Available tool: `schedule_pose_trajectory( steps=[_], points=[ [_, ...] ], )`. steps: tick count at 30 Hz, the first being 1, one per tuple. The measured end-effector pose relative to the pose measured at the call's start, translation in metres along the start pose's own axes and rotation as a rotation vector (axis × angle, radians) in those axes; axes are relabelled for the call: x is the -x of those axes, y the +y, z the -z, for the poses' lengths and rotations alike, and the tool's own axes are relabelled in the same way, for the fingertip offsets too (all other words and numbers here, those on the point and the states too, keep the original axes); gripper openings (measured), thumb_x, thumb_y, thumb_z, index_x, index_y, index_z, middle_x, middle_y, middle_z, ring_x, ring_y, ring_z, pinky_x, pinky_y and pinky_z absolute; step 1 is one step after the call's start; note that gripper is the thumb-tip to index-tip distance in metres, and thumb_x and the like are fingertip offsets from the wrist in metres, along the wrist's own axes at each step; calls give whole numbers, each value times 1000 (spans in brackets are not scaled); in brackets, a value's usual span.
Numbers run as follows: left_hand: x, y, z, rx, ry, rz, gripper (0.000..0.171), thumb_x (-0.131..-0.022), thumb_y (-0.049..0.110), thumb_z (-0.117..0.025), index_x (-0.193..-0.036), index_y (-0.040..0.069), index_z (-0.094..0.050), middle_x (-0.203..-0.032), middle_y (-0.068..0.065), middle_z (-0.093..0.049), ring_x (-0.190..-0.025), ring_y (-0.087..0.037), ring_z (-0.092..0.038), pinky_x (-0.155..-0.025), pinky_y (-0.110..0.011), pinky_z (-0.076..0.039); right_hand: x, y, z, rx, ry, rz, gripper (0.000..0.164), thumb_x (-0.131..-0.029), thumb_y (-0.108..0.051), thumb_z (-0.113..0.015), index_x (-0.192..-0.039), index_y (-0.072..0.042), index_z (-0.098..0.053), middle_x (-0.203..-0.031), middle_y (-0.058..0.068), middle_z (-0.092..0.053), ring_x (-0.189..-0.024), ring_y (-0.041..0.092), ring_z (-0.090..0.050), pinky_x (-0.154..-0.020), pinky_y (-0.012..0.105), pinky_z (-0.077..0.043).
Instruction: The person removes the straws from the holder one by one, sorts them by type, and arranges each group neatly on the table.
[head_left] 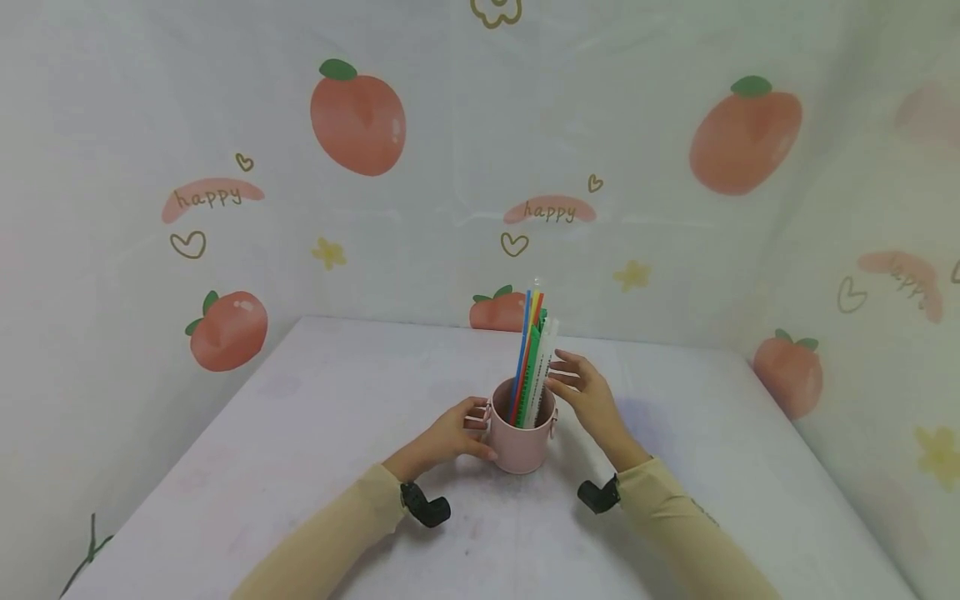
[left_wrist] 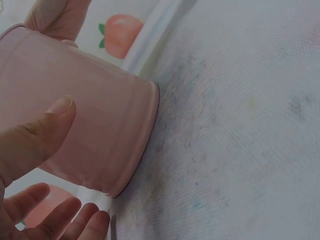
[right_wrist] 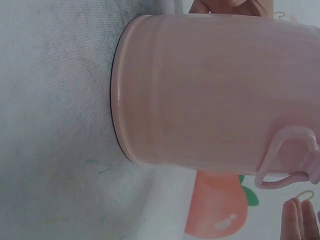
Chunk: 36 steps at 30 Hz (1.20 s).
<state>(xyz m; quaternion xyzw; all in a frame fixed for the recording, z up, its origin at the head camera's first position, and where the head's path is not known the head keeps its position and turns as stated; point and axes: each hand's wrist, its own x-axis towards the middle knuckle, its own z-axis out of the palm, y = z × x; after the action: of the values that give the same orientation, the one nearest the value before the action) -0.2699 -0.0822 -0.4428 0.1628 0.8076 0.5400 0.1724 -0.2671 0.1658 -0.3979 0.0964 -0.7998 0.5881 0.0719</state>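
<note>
While the pink cup [head_left: 519, 451] stands upright on the table [head_left: 375, 367] btwn two hands, L hand [head_left: 459, 431] is loosely spread at its left side, thumb on the near wall, fingers by the left handle [head_left: 487, 411]. R hand [head_left: 592, 400], fingers parted, is on the right, just beside the white strip [head_left: 544, 367]; can't tell if touching. It leans right in the cup w/ a green strip [head_left: 529, 367] & blue, yellow & red sticks [head_left: 522, 333].

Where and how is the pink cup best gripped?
Probably round its outer wall, coming in level from the person's left, where the left hand is: the pink cup stands upright with a rounded wall, while tall sticks rise from its mouth and would likely crowd an approach from above.
</note>
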Motion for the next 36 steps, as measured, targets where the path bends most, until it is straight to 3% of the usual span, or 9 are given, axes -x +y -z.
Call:
schedule_pose_trajectory(
  steps=[12, 19, 36],
  points=[
    [-6, -6, -3, 26, -14, 9, 84, -70, 7, -86, -141, 6, -41, -136, -15, -50, -124, -30, -52, -103, -41, -50, -6, 1, -4, -27, 17, 19, 52, -89, -11, -69, -136, 2, -48, -127, 25, -57, -116, 38, -59, -94, 32, -56],
    [-7, -8, -5, 41, -25, -18, 82, -69, 2, -85, -139, 4, -41, -136, -15, -49, -124, -31, -53, -102, -38, -51, -4, -5, -5, -14, 26, -2, 50, -89, -10, -69, -134, 1, -50, -126, 24, -59, -116, 37, -60, -97, 38, -54],
    [-10, -15, -9, 21, -51, -58, 78, -69, -1, -84, -135, 1, -43, -133, -19, -53, -122, -34, -55, -104, -39, -50, -4, -2, -7, -19, 35, -22, 44, -88, -8, -69, -129, 2, -54, -121, 24, -60, -110, 35, -62, -86, 19, -56]
  ],
)
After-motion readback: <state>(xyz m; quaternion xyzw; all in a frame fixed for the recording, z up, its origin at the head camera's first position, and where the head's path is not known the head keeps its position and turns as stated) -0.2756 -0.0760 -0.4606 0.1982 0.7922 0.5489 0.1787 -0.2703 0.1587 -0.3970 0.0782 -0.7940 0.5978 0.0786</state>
